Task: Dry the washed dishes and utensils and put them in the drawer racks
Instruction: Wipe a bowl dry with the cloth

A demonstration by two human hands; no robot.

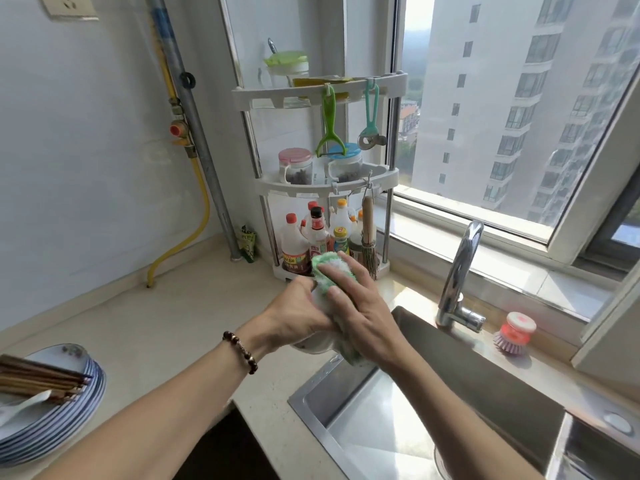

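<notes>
Above the counter's edge by the sink, my left hand [298, 311] grips a white bowl [313, 342], mostly hidden by both hands. My right hand [360, 303] presses a green and white cloth [329, 268] against the bowl, fingers spread over the cloth; the cloth's lower end hangs below my palm. At the bottom left stands a stack of blue-rimmed plates [69, 407]. Several dark wooden chopsticks [41, 375] and a white spoon [24, 405] lie on top of the stack.
A steel sink [363, 431] lies below my hands, its tap [457, 275] behind it. A corner rack [322, 178] with bottles and jars stands against the wall. A pink dish brush [514, 334] sits on the ledge. A dark opening [225, 441] shows below the counter edge.
</notes>
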